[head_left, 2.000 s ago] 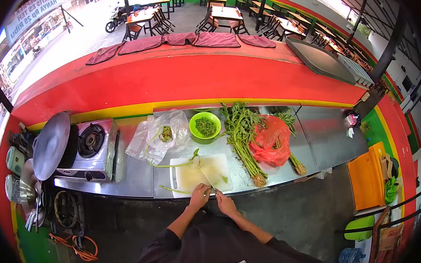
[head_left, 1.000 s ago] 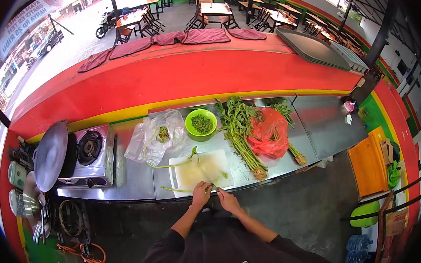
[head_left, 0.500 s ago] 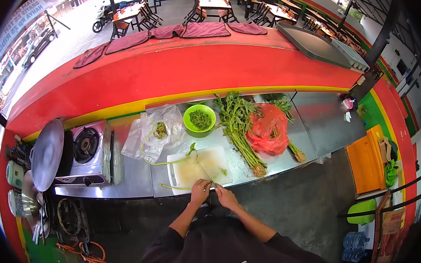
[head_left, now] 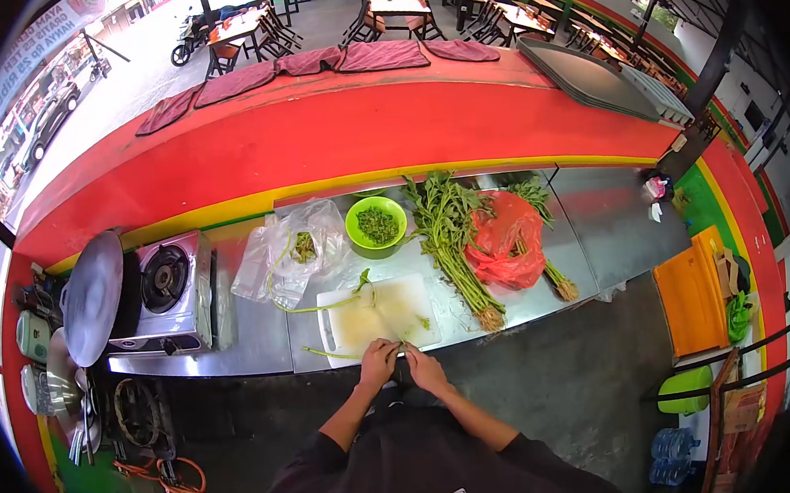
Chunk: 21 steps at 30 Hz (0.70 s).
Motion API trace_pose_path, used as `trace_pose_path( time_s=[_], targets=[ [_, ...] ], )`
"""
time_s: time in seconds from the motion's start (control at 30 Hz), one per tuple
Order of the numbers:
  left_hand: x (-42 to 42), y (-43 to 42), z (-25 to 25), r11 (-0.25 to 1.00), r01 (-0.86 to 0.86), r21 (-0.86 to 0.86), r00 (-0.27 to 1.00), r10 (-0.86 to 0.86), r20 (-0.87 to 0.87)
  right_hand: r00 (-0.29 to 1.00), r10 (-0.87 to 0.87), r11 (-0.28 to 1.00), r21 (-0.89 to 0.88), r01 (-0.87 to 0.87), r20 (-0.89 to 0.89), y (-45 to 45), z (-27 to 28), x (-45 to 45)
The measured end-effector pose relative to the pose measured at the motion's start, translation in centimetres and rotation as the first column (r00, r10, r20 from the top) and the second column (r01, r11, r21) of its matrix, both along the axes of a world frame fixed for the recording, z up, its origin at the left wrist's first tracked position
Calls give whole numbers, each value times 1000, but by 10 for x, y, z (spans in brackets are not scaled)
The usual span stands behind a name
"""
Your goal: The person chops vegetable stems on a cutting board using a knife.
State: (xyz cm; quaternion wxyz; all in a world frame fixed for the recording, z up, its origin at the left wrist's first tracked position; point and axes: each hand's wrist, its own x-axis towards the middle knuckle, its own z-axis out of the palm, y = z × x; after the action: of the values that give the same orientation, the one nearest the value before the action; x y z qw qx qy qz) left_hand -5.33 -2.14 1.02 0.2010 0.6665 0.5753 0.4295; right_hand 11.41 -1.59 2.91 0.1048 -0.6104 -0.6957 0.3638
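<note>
My left hand (head_left: 380,362) is closed at the front edge of the white cutting board (head_left: 416,291), its fingers around a thin green vegetable stem (head_left: 329,353) that sticks out to the left. Close beside it, my right hand (head_left: 425,370) is closed on a knife, whose thin blade is hard to make out against the board. Both hands' fingertips nearly meet. Another long stem with a leafy tip (head_left: 362,280) lies across the board's back left corner. A small green scrap (head_left: 423,322) rests at the board's right side.
Behind the board are a green bowl (head_left: 400,217) of chopped greens and a clear plastic bag (head_left: 267,255). Leafy bunches (head_left: 444,234) and a red plastic bag (head_left: 508,248) lie right. A gas stove (head_left: 185,325) and large wok (head_left: 92,286) stand left. A red ledge (head_left: 341,131) runs behind.
My hands have drawn closer together at the board's front edge, and the knife blade shows less than before. The view has shifted slightly.
</note>
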Motion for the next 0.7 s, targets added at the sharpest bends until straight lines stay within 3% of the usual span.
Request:
trace_pose_path(
  time_s=[0.07, 0.2, 0.33, 0.43, 0.7],
  targets=[
    [1, 0, 1, 992, -17, -121, 998, 23, 52, 999, 7, 1000, 19, -6, -32, 0, -6, 6],
    [5, 1, -3, 993, -63, -95, 995, 70, 69, 981, -11, 996, 86, 28, -195, -11, -17, 15],
    [5, 2, -4, 995, -68, -77, 997, 71, 41, 992, -25, 1000, 9, 27, -122, -14, -9, 11],
    [3, -1, -5, 995, -60, -81, 997, 63, 35, 999, -15, 999, -45, 18, 52, -11, -4, 0],
    [-1, 4, -5, 994, -20, -111, 996, 29, 80, 999, 37, 999, 24, -37, -12, 8, -12, 0]
  ],
)
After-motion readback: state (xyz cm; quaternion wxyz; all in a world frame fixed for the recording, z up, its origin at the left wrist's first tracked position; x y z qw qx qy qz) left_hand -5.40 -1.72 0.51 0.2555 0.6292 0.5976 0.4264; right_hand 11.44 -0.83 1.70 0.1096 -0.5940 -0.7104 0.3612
